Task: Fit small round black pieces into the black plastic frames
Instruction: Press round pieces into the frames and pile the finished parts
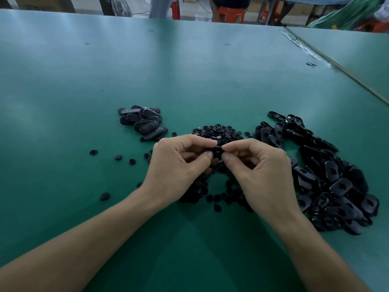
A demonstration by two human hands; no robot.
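Green worktop [189, 70] fills nearly the whole view; a taped seam runs along its far right side.

Largest heap: black plastic frames [332, 182], loose and overlapping, on the right of the worktop, just beside the right wrist.

Both forearms come in from the near edge. Left hand [179, 163] and right hand [259, 167] meet at centre, fingers curled. Thumb and forefinger of each pinch opposite sides of one black part [216, 151] held between them. It is too hidden to tell whether it is a bare frame or one with a round piece seated.

Under and beyond the hands: a spread of small round black pieces [219, 130], densest at the far side.

Far left of that spread: smaller pile of frames [144, 122], closely stacked.

Smallest: stray round pieces [93, 152], scattered singly on the worktop left of the left hand, well apart from each other.
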